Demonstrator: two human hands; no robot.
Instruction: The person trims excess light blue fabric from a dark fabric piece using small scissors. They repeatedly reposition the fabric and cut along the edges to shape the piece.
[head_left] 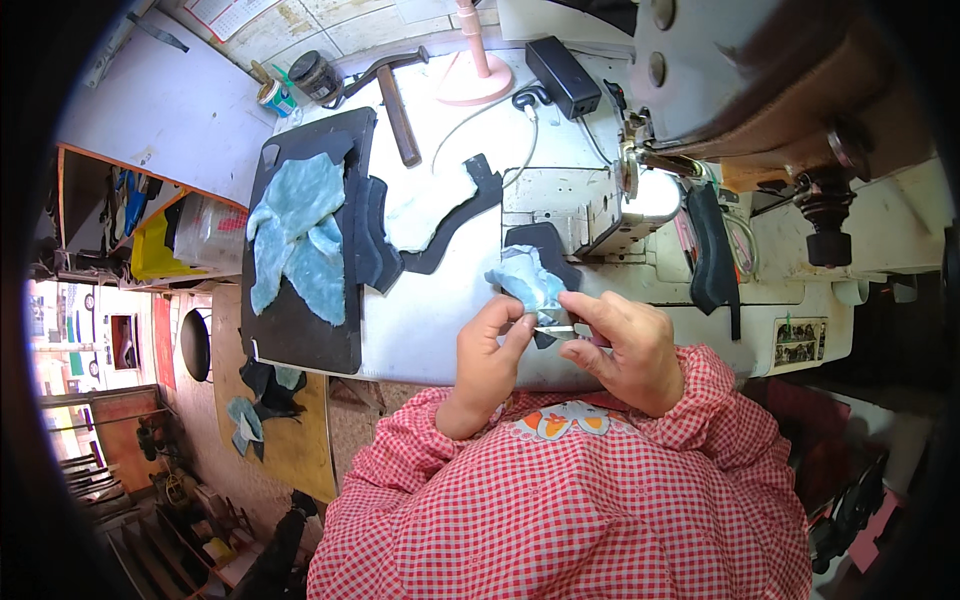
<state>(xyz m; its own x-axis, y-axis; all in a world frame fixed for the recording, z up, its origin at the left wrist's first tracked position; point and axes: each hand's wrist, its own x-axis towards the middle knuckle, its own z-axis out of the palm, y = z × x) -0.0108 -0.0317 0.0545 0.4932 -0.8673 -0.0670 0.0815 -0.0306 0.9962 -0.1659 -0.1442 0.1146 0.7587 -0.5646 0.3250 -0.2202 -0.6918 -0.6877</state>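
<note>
A piece of light blue fleecy fabric (527, 275) is held up before my chest, over the near edge of the white table. My left hand (486, 365) pinches its lower left side between thumb and fingers. My right hand (632, 348) is closed on its right side, thumb and forefinger bent toward the left hand. Between the two hands shows a small pale, shiny edge (556, 331); whether it belongs to the piece or is a small tool I cannot tell. Just behind the fabric lies a black cut piece (543, 240).
A sewing machine (740, 90) overhangs the right side. At left, blue fleece pieces (300, 225) lie on a black board (300, 345). Black cut pieces (450, 235), a hammer (398, 115), a pink stand (475, 85) and a black box (563, 78) with cables occupy the table's back.
</note>
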